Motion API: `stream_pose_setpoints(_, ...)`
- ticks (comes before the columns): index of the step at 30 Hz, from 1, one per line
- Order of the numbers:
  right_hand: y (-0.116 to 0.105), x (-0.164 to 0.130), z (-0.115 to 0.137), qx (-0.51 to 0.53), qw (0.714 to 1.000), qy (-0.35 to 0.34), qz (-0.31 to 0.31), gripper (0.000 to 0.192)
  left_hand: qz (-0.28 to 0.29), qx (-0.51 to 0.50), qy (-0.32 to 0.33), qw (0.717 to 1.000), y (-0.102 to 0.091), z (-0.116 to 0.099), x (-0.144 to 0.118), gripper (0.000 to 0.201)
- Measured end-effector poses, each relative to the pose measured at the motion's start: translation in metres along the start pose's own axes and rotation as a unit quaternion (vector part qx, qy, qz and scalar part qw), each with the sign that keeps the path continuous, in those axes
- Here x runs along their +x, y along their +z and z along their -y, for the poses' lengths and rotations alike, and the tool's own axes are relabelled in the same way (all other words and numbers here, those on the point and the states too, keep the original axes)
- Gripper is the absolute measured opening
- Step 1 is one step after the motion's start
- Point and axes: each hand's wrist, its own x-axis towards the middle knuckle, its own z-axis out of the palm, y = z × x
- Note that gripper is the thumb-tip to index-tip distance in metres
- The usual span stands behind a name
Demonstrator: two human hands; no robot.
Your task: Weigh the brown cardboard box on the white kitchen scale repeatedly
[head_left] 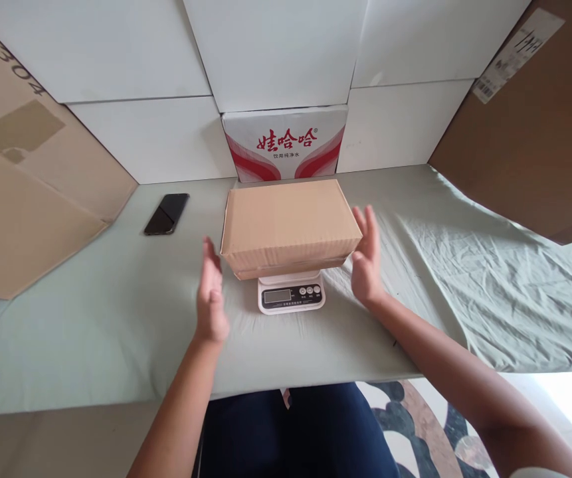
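Observation:
A closed brown cardboard box (288,216) rests on a small white digital kitchen scale (291,307), covering its platform. The scale's dark display and several buttons face me at the front. My left hand (212,295) is upright beside the box's left end, fingers stretched out and a small gap between. At the right end, my right hand (367,255) has its fingers extended close to the box's corner; whether it touches cannot be made out. Neither hand grips anything.
A black phone (167,214) lies on the green cloth (116,312) to the left. Behind the box stands a white-and-red carton (286,146). Large cardboard panels (41,179) flank the left side, with another brown carton (539,133) at right.

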Motion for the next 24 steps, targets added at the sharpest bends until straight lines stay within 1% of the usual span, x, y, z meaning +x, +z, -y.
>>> stream_pose_setpoints(2, -0.013, 0.014, 0.001, -0.012, 0.997, -0.009, -0.073, 0.076, -0.071, -0.008, 0.029, 0.997, -0.009, 0.0, 0.006, 0.067)
stream_pose_setpoints(3, -0.02, 0.02, 0.0, -0.016, 0.995, -0.004, -0.099, 0.074, -0.097, -0.02, 0.03, 0.995, -0.013, 0.001, 0.009, 0.062)
stream_pose_setpoints(4, -0.025, 0.024, -0.002, -0.018, 0.993, 0.001, -0.117, 0.072, -0.111, -0.032, 0.023, 0.993, -0.016, 0.002, 0.011, 0.059)
stream_pose_setpoints(6, -0.029, 0.028, -0.01, -0.019, 0.992, 0.016, -0.127, 0.071, -0.102, -0.045, 0.004, 0.994, -0.02, 0.005, 0.013, 0.06)
stream_pose_setpoints(9, -0.021, 0.02, -0.023, -0.002, 0.994, 0.047, -0.1, 0.071, -0.058, -0.039, -0.017, 0.997, -0.017, 0.009, 0.012, 0.066)
stream_pose_setpoints(12, -0.008, 0.008, -0.028, 0.036, 0.996, 0.059, -0.053, 0.069, -0.029, -0.04, -0.033, 0.998, -0.01, 0.011, 0.01, 0.073)
stream_pose_setpoints(15, 0.0, 0.0, -0.025, 0.069, 0.997, 0.032, -0.014, 0.066, -0.012, -0.046, -0.042, 0.998, -0.006, 0.01, 0.009, 0.077)
stream_pose_setpoints(18, 0.002, -0.004, -0.019, 0.076, 0.997, 0.009, 0.015, 0.07, 0.007, -0.05, -0.044, 0.998, -0.003, 0.009, 0.007, 0.079)
stream_pose_setpoints(21, 0.006, -0.007, -0.013, 0.076, 0.996, 0.012, 0.038, 0.073, 0.027, -0.047, -0.049, 0.997, 0.0, 0.007, 0.005, 0.082)
stream_pose_setpoints(24, 0.011, -0.009, -0.005, 0.065, 0.996, 0.014, 0.054, 0.072, 0.044, -0.043, -0.053, 0.997, 0.003, 0.005, 0.003, 0.081)
